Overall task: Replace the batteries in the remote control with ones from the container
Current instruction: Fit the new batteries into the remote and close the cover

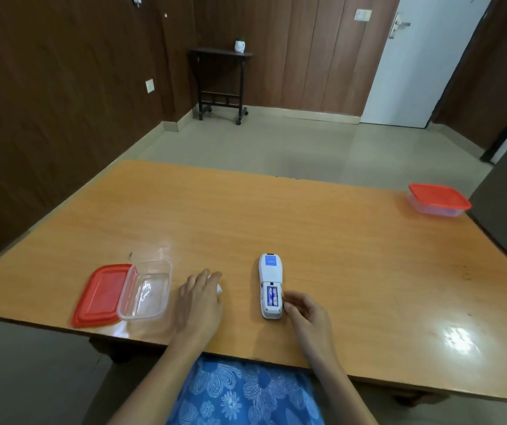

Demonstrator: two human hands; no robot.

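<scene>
A white remote control (268, 273) lies face down on the wooden table (338, 240), its battery bay uncovered with two blue batteries (272, 296) inside. My right hand (302, 314) touches the remote's lower right edge with its fingertips. My left hand (200, 297) lies palm down left of the remote, covering a small white object (219, 288), likely the battery cover; I cannot tell whether it grips it. A clear plastic container (146, 289) stands open near the table's front left, looking empty. Its red lid (101, 294) leans beside it.
A second clear container with a red lid (437, 199) stands closed at the table's far right corner. Beyond the table are a tiled floor, a small dark side table with a potted plant (220, 81), and a white door (424, 62).
</scene>
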